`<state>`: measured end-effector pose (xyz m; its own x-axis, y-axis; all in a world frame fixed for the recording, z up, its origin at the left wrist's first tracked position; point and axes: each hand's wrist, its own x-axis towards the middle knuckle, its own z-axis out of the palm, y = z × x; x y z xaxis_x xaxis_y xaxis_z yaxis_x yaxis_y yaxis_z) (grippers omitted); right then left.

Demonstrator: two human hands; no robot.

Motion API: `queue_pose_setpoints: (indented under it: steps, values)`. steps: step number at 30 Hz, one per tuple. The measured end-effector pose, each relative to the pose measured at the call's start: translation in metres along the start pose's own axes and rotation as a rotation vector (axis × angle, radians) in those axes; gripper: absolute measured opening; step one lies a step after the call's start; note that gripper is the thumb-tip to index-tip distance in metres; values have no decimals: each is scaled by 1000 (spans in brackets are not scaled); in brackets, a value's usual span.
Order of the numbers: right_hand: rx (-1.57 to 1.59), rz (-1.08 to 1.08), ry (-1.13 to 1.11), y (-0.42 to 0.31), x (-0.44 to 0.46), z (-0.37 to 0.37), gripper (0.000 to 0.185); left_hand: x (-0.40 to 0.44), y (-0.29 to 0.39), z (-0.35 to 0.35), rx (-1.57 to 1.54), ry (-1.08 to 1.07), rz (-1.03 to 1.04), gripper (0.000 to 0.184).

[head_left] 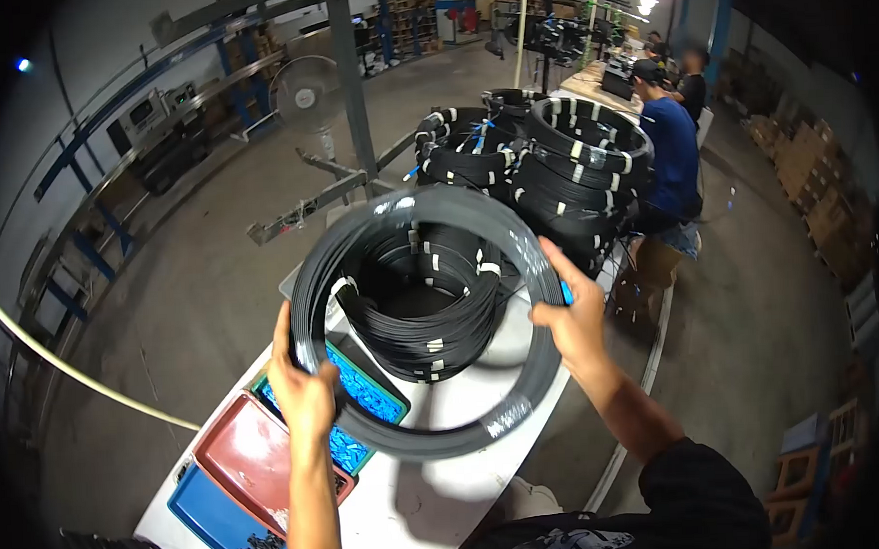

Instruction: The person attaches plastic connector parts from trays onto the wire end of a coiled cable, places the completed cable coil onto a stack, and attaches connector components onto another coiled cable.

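Coil (417, 440) in hands (302, 393) (581, 317), table edge (495, 476) below, open floor (205, 285) left

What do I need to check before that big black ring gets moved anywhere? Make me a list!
1. Left hand gripping the black ring: ok.
2. Right hand gripping its other side: ok.
3. Ring lifted off the white table: ok.
4. Shiny bands around the ring: ok, several show.
5. Loose ends tucked in: cannot tell, too blurred.
6. Nearest coil stack out of the way: not ok, it shows through the ring's opening.
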<state>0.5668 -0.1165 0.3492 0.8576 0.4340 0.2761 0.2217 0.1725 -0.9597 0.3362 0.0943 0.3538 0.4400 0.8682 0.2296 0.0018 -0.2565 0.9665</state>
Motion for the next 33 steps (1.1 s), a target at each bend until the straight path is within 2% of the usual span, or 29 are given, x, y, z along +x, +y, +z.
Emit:
queue_pose_setpoints:
  steps: [3,4,8,10,19,21,26,30,31,32,33]
  values:
    - [112,6,-1,26,62,10,83,70,-35,24,85,21,187,87]
    - [120,38,-3,32,78,13,83,78,-20,34,11,-7,69,86]
    - [142,128,22,54,119,26,83,122,-37,58,4,-18,21,88]
    - [94,141,21,73,134,29,83,136,-46,64,33,-58,-102,89]
    - [78,231,13,94,153,44,81,160,-74,66,50,-17,-95,88]
    - [64,165,29,98,152,46,80,163,-76,65,86,-41,-107,88]
    - [85,261,-7,100,150,41,79,157,-72,68,51,-28,-106,87]
    - [-48,27,30,117,154,40,63,162,-83,62,52,-69,-52,83]
    - [-115,-24,38,117,155,41,60,167,-93,57,138,-58,-74,79]
    - [-241,-178,71,134,160,37,54,165,-104,54,258,4,-15,78]
    - [-354,-202,94,124,155,35,53,161,-101,55,377,64,50,76]
